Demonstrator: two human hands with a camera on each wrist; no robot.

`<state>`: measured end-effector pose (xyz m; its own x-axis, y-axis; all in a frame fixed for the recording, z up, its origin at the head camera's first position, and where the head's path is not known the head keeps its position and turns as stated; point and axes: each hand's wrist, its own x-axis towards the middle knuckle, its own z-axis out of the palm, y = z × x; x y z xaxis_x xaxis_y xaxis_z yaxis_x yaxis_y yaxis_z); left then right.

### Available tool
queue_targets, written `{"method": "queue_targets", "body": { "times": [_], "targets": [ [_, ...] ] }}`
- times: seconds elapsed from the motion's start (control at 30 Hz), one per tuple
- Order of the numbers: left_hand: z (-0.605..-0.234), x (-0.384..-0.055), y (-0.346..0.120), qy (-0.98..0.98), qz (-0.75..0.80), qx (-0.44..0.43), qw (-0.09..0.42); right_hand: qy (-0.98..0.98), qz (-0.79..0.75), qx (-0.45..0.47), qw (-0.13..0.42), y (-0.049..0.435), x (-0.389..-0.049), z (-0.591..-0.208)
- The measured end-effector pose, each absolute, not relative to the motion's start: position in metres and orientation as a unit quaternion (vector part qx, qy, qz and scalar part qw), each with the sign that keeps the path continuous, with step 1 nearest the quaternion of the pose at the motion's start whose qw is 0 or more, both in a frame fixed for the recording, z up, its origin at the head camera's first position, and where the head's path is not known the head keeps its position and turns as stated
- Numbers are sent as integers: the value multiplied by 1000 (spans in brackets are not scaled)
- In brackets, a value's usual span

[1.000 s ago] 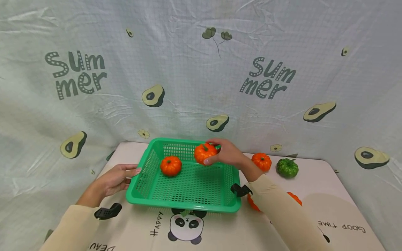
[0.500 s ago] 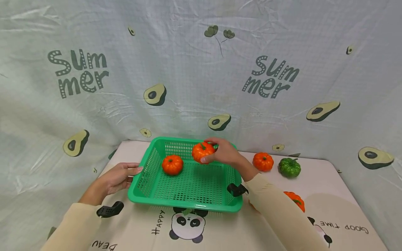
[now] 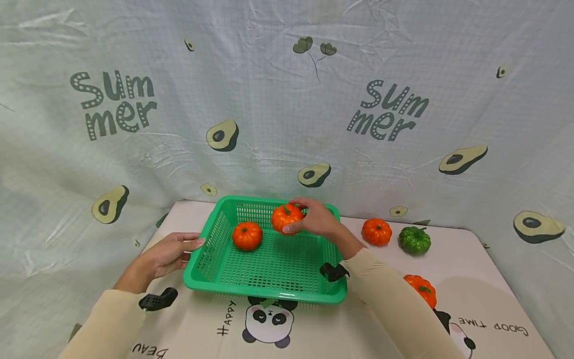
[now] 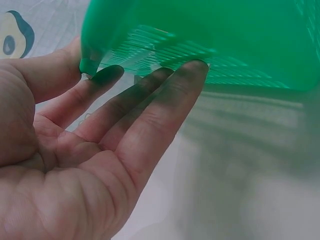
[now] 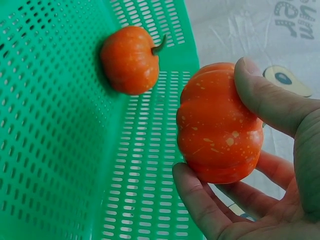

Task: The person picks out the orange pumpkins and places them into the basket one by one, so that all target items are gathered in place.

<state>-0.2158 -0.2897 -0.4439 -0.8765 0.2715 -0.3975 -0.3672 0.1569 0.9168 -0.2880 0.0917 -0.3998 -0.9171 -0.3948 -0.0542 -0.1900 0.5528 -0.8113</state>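
One orange pumpkin [image 3: 282, 215] is grasped in the right grip [image 3: 319, 219], thumb on one side and fingers on the other. Over the last second it has shifted slightly leftward above the green basket [image 3: 264, 295]. It appears to hang clear of the basket's floor, near the far wall; in this inspector's judgement the work is at the carrying stage, with the load unsupported by the basket. The left grip [image 3: 172, 254] pinches the basket's left rim, other fingers extended below; its place there shows no change. Basket contents: a second pumpkin [image 3: 247, 237] rests on the slotted floor towards the left, stem up, apart from the held one. Outside, to the right, the surface [image 3: 475, 269] carries a third pumpkin [image 3: 376, 232] and, just beside it, a green pumpkin [image 3: 414, 241]. Nearer the person, a fourth pumpkin [image 3: 423, 289] is partly covered by the right sleeve [image 3: 399, 314]; what else lies beneath that forearm cannot be told.
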Motion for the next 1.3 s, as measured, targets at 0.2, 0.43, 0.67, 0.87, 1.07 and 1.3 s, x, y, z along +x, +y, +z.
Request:
{"method": "queue_targets", "body": {
  "times": [0.2,0.43,0.67,0.87,1.07,1.3],
  "targets": [
    [-444,-215,-289,714,653,-29,251,868,-453,-165,121,88,-288,-403],
    [-443,-213,-288,715,652,-31,251,873,-444,-161,124,84,-290,-408],
    [-445,-215,-289,716,651,-32,251,874,-443,-151,128,81,-292,-412],
    [-444,-215,-291,715,651,-26,252,877,-440,-145,127,75,-294,-415],
    [-444,-216,-291,713,653,-25,253,871,-453,-141,130,70,-295,-416],
    [-445,-217,-292,716,650,-27,255,870,-454,-138,136,65,-294,-419]
  ]
}}
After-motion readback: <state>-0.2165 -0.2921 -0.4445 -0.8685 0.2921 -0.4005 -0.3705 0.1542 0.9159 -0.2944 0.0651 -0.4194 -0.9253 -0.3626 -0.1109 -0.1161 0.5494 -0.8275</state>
